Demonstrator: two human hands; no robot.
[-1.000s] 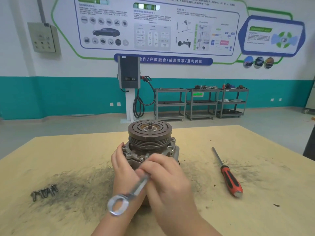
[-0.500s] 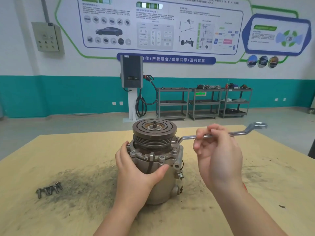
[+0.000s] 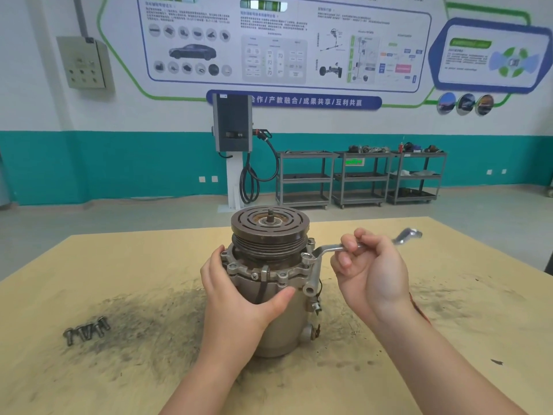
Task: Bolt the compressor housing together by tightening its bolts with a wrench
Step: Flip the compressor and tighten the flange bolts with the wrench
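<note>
Your surface: pale yellow wooden table (image 3: 449, 295), dark grime smeared across it | on it, centre: upright grey metal compressor housing (image 3: 281, 330) | your left: row of loose grey steel bolts (image 3: 86, 330)

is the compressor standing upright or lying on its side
Upright: the compressor stands on end on the table, pulley face up, left hand steadying it.

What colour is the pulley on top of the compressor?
Dark brown pulley, rusty orange at its hub; head view.

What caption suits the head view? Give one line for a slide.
Left hand steadies the compressor while right hand holds the wrench on a flange bolt.
</note>
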